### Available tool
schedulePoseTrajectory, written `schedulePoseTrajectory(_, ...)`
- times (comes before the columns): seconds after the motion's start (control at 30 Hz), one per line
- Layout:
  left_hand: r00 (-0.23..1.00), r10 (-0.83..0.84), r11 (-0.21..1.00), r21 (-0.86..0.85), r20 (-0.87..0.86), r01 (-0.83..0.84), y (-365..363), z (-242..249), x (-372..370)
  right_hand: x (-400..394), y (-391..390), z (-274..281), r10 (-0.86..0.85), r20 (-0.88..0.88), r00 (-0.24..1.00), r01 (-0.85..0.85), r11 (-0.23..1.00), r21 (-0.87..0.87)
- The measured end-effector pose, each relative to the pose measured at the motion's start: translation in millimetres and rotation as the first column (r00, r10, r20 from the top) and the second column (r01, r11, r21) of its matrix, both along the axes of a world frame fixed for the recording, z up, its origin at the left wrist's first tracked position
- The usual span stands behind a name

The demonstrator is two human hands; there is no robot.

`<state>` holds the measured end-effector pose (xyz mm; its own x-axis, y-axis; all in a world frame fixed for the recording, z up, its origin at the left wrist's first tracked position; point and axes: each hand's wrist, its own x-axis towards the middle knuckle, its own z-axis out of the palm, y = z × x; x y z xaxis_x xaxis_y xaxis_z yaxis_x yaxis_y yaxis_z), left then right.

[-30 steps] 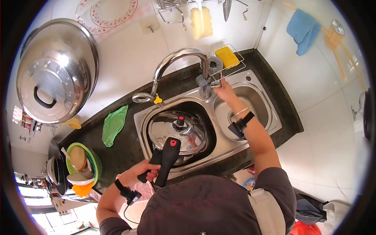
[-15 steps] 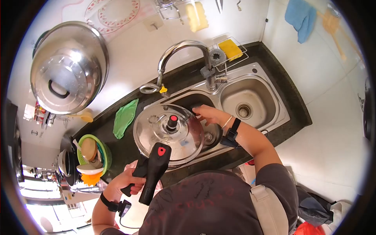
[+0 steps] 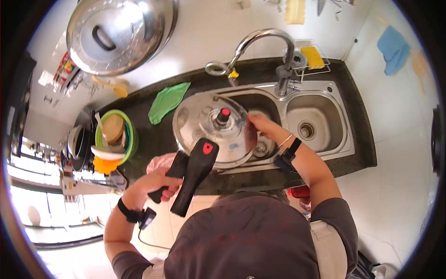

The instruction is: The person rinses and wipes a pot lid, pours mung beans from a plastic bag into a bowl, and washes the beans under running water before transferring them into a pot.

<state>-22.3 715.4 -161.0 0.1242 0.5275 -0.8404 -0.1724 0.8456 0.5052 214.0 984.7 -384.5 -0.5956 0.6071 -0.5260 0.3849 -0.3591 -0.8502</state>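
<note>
Clearly, the chief risk here is an uneven hold. The left hand is wrapped around a shorter black handle, while the long black handle with the red oval lies next to it, outside that grasp. The right hand is at the far side of the round steel pot lid, fingertips curled by the rim; whether they pinch it or merely rest there I cannot tell.

The lid is over the left part of the left basin and the adjoining counter, with its red-topped knob facing up. What supports it underneath is hidden.

If its weight hangs mostly on the handle side, a slack left wrist could let the far rim drop and strike the sink edge. Smooth metal, slippery if wet, could slide from the right fingertips and twist the lid around the handles. Drifting farther left, the rim could drag the green cloth close beside it; a wide swing might knock the green basket of dishes. Lifting steeply could bring the knob against the faucet.
</note>
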Motion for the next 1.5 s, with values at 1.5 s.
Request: schedulePoseTrajectory(1.5, 0.934, -0.327, 0.942, 0.124, 0.145, 0.311, -12.2, -17.6, -86.7, 91.7, -226.2, -11.7, 0.035, 0.460, 0.887, -0.461, 0.122, 0.879)
